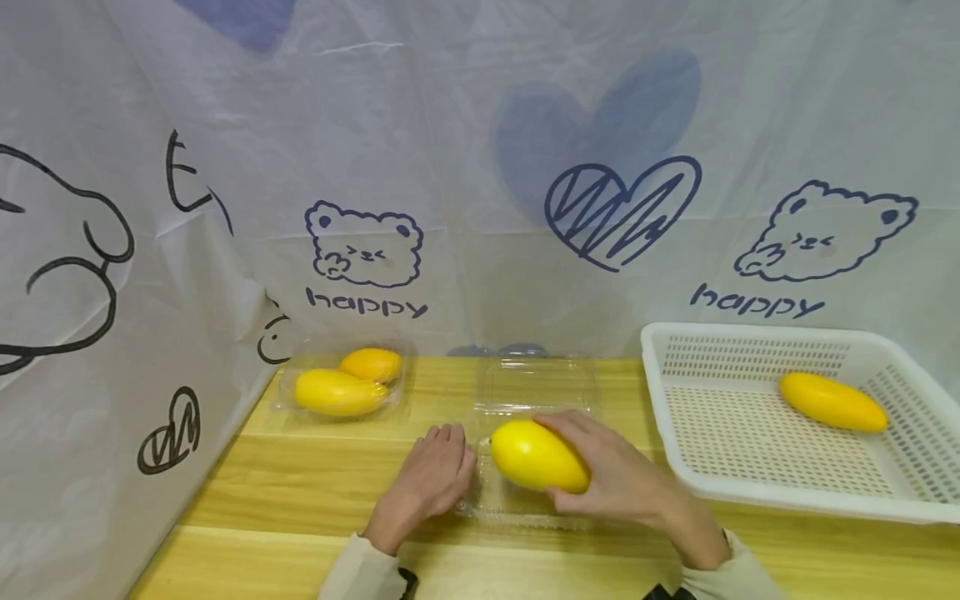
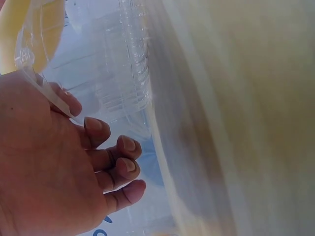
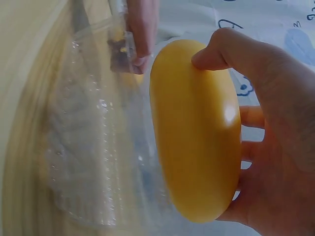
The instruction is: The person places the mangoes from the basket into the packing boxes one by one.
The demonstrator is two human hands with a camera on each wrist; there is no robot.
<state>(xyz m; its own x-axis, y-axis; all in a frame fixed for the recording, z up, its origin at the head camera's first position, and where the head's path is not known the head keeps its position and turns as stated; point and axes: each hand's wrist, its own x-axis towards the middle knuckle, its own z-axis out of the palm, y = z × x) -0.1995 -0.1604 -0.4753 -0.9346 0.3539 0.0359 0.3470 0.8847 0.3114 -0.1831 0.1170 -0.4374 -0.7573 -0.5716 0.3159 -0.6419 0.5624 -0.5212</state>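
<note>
A yellow mango is gripped in my right hand, held over the base of a clear plastic clamshell box whose lid is folded back behind. In the right wrist view the thumb lies on one side of the mango and the fingers curl round the other. My left hand is at the left edge of the box, and the left wrist view shows its thumb and index finger pinching the clear rim. The other left fingers are loosely bent.
At the back left, a second clear box contains two mangoes. To the right stands a white plastic basket with one mango inside. A printed cloth hangs behind the wooden table and along its left side.
</note>
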